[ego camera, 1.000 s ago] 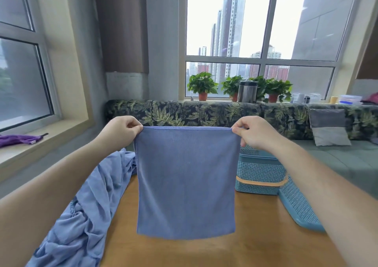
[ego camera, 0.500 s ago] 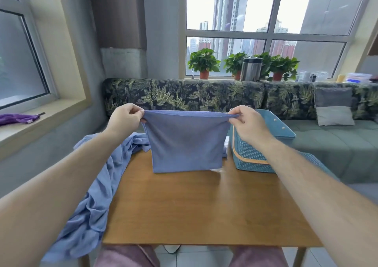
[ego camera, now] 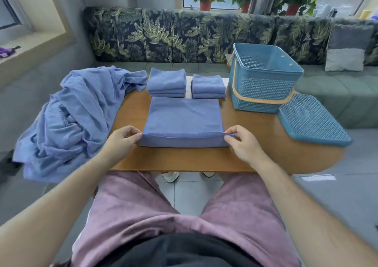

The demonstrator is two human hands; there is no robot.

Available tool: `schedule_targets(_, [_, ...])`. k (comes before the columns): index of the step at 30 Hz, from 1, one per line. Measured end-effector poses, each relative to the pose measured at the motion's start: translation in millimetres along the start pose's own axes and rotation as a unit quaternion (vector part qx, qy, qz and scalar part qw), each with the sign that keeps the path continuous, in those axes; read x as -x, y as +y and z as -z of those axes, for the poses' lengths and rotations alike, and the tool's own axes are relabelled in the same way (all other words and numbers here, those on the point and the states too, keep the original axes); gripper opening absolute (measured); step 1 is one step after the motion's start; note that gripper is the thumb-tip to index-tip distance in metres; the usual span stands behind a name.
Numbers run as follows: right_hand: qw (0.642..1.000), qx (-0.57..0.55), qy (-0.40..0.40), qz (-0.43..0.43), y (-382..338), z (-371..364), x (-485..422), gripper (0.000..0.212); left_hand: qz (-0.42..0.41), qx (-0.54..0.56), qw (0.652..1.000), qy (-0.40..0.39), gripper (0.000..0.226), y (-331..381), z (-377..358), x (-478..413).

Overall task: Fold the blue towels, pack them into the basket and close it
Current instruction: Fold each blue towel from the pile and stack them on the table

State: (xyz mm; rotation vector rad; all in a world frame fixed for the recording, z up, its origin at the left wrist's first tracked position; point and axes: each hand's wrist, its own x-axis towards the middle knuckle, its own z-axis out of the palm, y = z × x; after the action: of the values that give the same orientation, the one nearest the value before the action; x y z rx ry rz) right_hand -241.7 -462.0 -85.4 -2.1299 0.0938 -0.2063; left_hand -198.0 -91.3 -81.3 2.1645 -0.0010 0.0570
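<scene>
A blue towel (ego camera: 183, 119) lies flat on the wooden table (ego camera: 255, 144), its near edge lifted a little. My left hand (ego camera: 122, 139) pinches the towel's near left corner and my right hand (ego camera: 242, 141) pinches its near right corner. Behind it stand two stacks of folded blue towels, one on the left (ego camera: 166, 82) and one on the right (ego camera: 208, 86). The teal basket (ego camera: 263, 82) stands open at the table's right, with its orange handle down. Its teal lid (ego camera: 311, 119) lies flat on the table just to the right of it.
A crumpled pile of blue cloth (ego camera: 77, 113) hangs over the table's left edge. A leaf-patterned sofa (ego camera: 173, 35) runs behind the table, with a grey cushion (ego camera: 347, 47) at the right. Potted plants and a steel flask stand on the window sill.
The towel, held up by its top corners before, has come down onto the table. My view has tipped down, so the folded stacks and the lid show.
</scene>
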Motion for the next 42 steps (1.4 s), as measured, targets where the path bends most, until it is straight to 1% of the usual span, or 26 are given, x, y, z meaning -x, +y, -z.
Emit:
schedule_targets(3, [1.0,-0.013,-0.005,-0.012,4,-3,2,0.013,-0.002,0.015,1.0,0.011,0.011,-2,-6,0])
schedule_targets(7, [0.999,-0.014,-0.02,-0.031,4,4,-1,0.012,-0.009,0.019,1.0,-0.008,0.013,2,-5,0])
schedule_targets(9, [0.999,-0.03,-0.027,-0.029,1,9,-1,0.009,-0.013,0.021,1.0,-0.015,0.012,4,-2,0])
schedule_targets(11, [0.997,-0.06,-0.028,-0.028,-2,13,-1,0.003,-0.007,0.037,0.999,-0.014,0.013,6,1,-1])
schedule_targets(14, [0.997,-0.069,-0.025,-0.028,-6,13,-6,0.005,-0.011,0.049,0.999,-0.011,0.013,14,1,-6])
schedule_targets(16, [0.999,-0.048,-0.019,-0.015,-8,11,-16,0.002,-0.017,0.046,0.999,-0.006,0.014,20,-1,-16])
schedule_targets(19, [1.0,-0.004,0.01,-0.012,-8,6,-43,0.004,-0.021,0.028,0.999,0.006,0.015,26,-9,-43])
schedule_targets(23, [0.997,0.04,0.057,-0.035,-1,-8,-85,0.003,-0.029,-0.016,0.999,0.04,0.014,25,-28,-91])
schedule_targets(28, [0.991,0.094,0.069,-0.062,13,-23,-123,0.011,-0.017,-0.067,0.996,0.052,0.017,14,-56,-135])
schedule_targets(32, [0.974,0.201,0.065,-0.079,23,-30,-137,0.02,-0.018,-0.099,0.992,0.079,0.016,5,-65,-149])
schedule_targets(36, [0.965,0.232,0.079,-0.098,20,-33,-137,0.02,-0.044,-0.155,0.985,0.066,0.019,3,-65,-153])
schedule_targets(37, [0.96,0.247,0.085,-0.1,14,-34,-134,0.019,-0.048,-0.187,0.978,0.078,0.024,6,-63,-151])
schedule_targets(38, [0.951,0.28,0.097,-0.093,6,-35,-130,0.019,-0.062,-0.233,0.965,0.106,0.031,10,-62,-147])
schedule_targets(40, [0.926,0.354,0.126,-0.031,-12,-44,-121,0.022,-0.144,-0.293,0.93,0.166,0.035,26,-70,-134])
schedule_targets(41, [0.92,0.37,0.126,0.013,-21,-53,-117,0.028,-0.189,-0.293,0.924,0.158,0.034,37,-80,-126])
schedule_targets(42, [0.921,0.371,0.102,0.052,-29,-65,-112,0.034,-0.22,-0.285,0.925,0.118,0.035,46,-94,-117])
